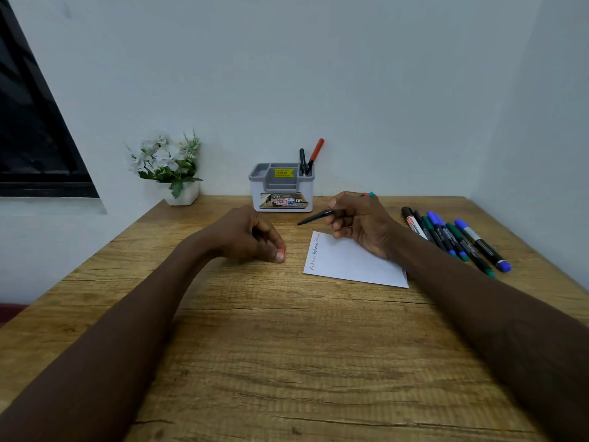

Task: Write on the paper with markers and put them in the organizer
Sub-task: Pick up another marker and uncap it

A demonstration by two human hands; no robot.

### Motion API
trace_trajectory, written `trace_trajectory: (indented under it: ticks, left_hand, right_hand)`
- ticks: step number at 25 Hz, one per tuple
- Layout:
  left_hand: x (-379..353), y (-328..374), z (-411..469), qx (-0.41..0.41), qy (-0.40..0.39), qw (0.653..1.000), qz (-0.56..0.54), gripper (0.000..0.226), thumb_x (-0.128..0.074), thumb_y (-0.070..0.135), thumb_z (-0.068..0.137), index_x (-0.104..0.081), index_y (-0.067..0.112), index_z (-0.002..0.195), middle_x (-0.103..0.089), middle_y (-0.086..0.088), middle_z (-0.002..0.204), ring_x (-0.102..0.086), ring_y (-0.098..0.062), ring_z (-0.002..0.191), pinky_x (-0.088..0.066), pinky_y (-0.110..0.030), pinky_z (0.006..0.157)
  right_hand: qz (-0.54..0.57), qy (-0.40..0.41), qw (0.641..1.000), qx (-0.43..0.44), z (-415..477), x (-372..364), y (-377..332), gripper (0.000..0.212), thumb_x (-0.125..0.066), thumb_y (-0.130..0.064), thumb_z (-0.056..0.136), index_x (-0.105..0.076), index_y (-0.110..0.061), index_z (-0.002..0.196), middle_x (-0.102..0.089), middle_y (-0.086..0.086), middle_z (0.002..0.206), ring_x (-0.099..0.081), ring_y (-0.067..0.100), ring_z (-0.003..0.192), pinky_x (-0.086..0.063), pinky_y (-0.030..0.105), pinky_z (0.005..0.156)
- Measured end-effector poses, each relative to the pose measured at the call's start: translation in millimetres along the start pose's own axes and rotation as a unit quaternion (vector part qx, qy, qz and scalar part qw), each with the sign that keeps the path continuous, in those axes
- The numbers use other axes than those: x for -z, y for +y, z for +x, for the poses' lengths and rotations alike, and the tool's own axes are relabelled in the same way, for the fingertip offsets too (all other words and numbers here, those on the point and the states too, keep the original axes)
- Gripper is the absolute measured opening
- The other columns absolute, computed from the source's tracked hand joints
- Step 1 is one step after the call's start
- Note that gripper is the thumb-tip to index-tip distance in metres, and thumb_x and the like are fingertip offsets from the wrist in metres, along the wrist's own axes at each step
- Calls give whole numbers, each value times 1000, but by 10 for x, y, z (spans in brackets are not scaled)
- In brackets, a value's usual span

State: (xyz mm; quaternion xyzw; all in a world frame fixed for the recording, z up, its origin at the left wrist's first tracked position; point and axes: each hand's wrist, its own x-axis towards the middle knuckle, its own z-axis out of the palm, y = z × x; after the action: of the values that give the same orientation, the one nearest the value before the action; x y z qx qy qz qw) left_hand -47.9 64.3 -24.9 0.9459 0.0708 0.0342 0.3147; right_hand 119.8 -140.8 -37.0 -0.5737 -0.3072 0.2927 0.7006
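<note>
**Uncapped marker poised above the paper**

The left hand is clenched round a small object, almost wholly hidden; only a reddish tip shows by the thumb. The right hand grasps one black marker, tip bare, just above the far corner of one paper. The writing along the paper's left edge is too small to read. The organizer holds two markers in its right rear compartment. The loose markers on the table overlap: about seven. Beside the organizer stands one flowerpot.
</note>
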Motion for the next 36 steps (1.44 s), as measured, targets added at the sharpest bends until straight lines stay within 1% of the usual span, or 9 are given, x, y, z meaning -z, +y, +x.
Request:
trace_trajectory:
  ticks: [4,7,11,17,22,26,31,34,36]
  left_hand:
    - [-105,-26,59,7,102,994,37,14,-85,27,79,-81,29,92,-77,12,84,-62,9,70,-41,-5,59]
    - [-163,-17,94,-6,170,985,15,12,-80,26,85,-79,29,96,-76,14,91,-67,4,85,-47,-14,72]
    - [-192,20,95,-19,186,980,-72,14,-78,21,87,-78,25,101,-77,9,86,-70,-4,82,-52,-22,78]
    - [-207,-2,76,-27,198,977,-73,22,-78,20,87,-79,30,107,-79,6,93,-70,-19,94,-55,-36,86]
    - [-246,61,61,-38,212,973,-89,23,-80,17,85,-79,22,107,-78,3,84,-67,-5,72,-53,-26,71]
    - [-279,133,75,-48,260,953,-149,22,-86,10,77,-82,12,98,-79,-3,80,-75,-14,72,-61,-26,74]
    - [-340,162,105,-48,300,944,-131,21,-87,7,73,-83,14,93,-79,2,83,-75,-10,78,-61,-29,77]
    - [-378,197,132,-56,316,939,-127,20,-87,9,75,-82,15,94,-79,3,85,-74,-6,78,-62,-31,78]
    - [-377,211,133,-66,322,932,-151,26,-86,10,76,-81,15,101,-79,2,89,-75,-5,81,-63,-33,81]
  right_hand:
    - [-19,-5,1000,13,-1,-2,19,9,-69,-3,91,-72,-4,82,-69,16,74,-60,17,53,-56,26,48]
    - [-14,-3,1000,15,10,5,23,7,-70,-3,90,-73,-4,83,-69,17,75,-61,17,53,-57,26,49]
    - [-12,-7,1000,15,15,8,31,5,-72,-4,91,-73,-2,86,-71,18,78,-66,19,58,-60,28,54]
    - [3,13,1000,27,36,38,41,5,-72,-7,91,-73,-2,90,-72,17,79,-68,19,61,-61,29,57]
    - [-13,-35,999,19,43,27,70,18,-78,-7,83,-76,3,98,-74,20,85,-73,21,69,-63,29,63]
    - [-54,-84,995,13,58,-40,105,38,-79,-3,79,-70,15,112,-73,28,94,-75,26,78,-64,31,70]
    - [-121,-77,988,59,69,-104,119,23,-75,-2,88,-72,14,104,-72,25,85,-71,28,71,-63,33,67]
    - [-200,-75,972,96,66,-107,73,19,-74,-10,93,-76,7,98,-73,16,78,-66,21,64,-58,29,59]
    - [-296,-84,942,135,69,-100,-34,18,-70,-17,98,-80,-5,89,-72,2,69,-59,13,58,-48,22,53]
